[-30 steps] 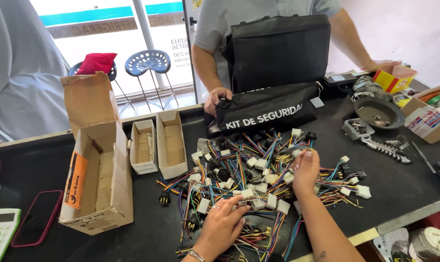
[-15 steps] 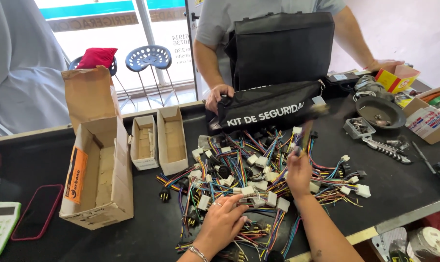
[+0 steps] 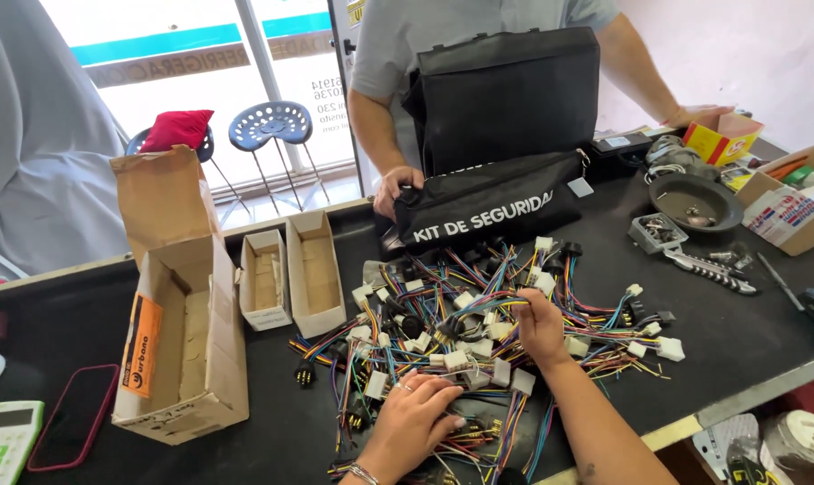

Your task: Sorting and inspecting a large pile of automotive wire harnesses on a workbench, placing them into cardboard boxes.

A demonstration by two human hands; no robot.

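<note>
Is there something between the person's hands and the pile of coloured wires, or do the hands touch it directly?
Nothing visible stands between them. The left hand lies flat on the wire pile at its near edge, and the right hand rests on its middle, fingers among the wires and white connectors.

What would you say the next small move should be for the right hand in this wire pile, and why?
Probably lift the right hand slowly upward to draw its wires clear. It is closed on a few strands in the tangled pile of coloured wires with white connectors, while the left hand presses flat on the pile's near side, which should hold the rest down.
</note>
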